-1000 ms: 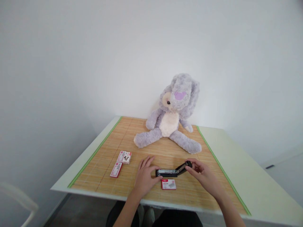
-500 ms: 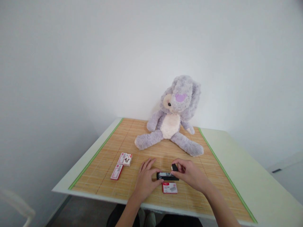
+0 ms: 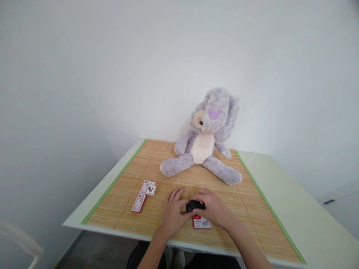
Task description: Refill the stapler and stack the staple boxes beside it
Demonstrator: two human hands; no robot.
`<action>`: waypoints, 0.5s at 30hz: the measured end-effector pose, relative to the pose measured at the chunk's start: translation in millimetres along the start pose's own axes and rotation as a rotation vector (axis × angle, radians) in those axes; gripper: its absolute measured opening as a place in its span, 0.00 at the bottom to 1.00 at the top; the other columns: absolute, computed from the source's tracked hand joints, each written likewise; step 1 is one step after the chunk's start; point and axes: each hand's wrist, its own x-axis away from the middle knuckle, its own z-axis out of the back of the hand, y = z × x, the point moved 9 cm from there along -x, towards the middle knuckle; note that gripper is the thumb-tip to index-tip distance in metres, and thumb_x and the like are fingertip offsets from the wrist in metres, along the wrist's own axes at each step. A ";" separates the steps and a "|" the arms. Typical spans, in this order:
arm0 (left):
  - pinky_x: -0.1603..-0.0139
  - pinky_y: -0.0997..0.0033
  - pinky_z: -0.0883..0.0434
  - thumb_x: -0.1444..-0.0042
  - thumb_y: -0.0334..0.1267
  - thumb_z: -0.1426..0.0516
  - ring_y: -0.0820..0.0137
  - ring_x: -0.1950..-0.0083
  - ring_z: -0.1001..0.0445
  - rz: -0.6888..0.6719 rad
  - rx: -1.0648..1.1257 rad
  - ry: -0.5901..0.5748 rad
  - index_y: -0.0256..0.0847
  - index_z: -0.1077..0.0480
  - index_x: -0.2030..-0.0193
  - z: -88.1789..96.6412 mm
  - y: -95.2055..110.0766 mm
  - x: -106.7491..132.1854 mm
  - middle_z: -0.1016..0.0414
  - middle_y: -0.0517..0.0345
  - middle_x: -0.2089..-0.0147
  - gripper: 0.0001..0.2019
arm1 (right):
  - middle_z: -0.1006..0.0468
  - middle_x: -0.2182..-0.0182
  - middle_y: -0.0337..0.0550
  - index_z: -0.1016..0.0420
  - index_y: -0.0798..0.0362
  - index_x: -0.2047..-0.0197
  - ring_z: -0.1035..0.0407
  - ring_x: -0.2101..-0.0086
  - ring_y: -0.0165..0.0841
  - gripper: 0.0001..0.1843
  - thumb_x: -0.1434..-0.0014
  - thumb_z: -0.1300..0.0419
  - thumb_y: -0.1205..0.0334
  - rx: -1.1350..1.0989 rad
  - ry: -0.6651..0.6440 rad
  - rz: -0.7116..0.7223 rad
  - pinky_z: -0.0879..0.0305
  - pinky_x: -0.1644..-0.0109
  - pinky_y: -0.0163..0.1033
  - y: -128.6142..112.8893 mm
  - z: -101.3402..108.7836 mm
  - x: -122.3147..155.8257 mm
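I see a small black stapler (image 3: 197,205), dark and a bit shiny, with its top folded down. It sits on the straw mat (image 3: 120,218), just behind a red and white box (image 3: 201,222). I have the left hand (image 3: 173,213) pinching one end, its other fingers spread. My right hand (image 3: 212,207) curls around the stapler, hiding its other end.

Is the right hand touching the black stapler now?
Touching. The head view shows the right hand gripping the black stapler, fingers at its far side, thumb at its near side.
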 end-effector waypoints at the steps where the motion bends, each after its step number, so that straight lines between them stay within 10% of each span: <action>1: 0.23 0.43 0.49 0.46 0.51 0.32 0.54 0.23 0.47 0.001 0.000 0.004 0.56 0.20 0.50 0.3 -0.3 0.2 0.40 0.60 0.24 0.17 | 0.22 0.60 0.41 0.18 0.45 0.54 0.31 0.55 0.40 0.15 0.46 0.27 0.60 -0.002 0.009 -0.004 0.38 0.51 0.41 3.8 0.4 2.6; 15: 0.23 0.47 0.46 0.41 0.45 0.36 0.57 0.25 0.43 -0.016 0.010 0.054 0.56 0.24 0.42 0.4 3.3 2.3 0.38 0.60 0.26 0.19 | 0.24 0.53 0.47 0.20 0.45 0.48 0.31 0.50 0.45 0.15 0.37 0.38 0.55 -0.144 0.300 -0.224 0.34 0.44 0.51 89.4 3.1 74.9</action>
